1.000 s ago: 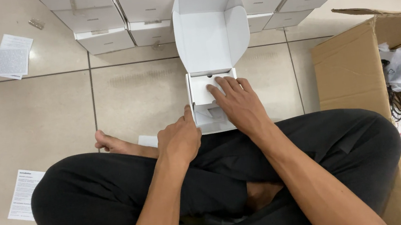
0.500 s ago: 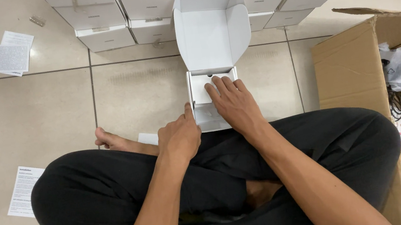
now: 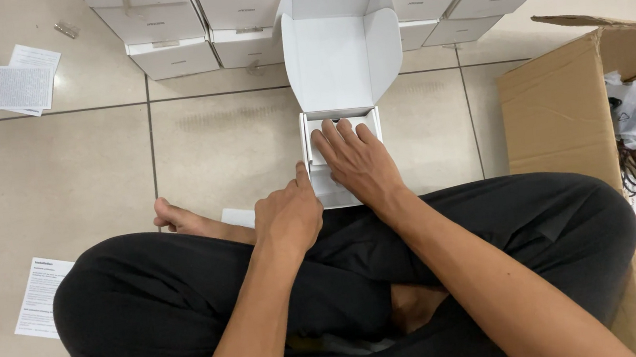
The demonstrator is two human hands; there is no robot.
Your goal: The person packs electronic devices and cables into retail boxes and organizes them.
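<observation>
A row of closed white boxes point(image 3: 235, 8) stands stacked along the tiled floor point(image 3: 54, 176) at twelve o'clock. Printed paper sheets point(image 3: 16, 81) lie at ten o'clock, and another leaflet point(image 3: 40, 296) lies at eight o'clock. At three o'clock sits an open brown cardboard carton point(image 3: 558, 111) holding crumpled plastic bags point(image 3: 634, 114) and dark cables point(image 3: 634, 162).

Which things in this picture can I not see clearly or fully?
- Inside of the open white box, head view: covered by the right hand.
- Left hand fingertips: curled under, hidden.
- Stacked white boxes: cut by the top edge.
- Brown carton contents: cut by the right edge.
</observation>
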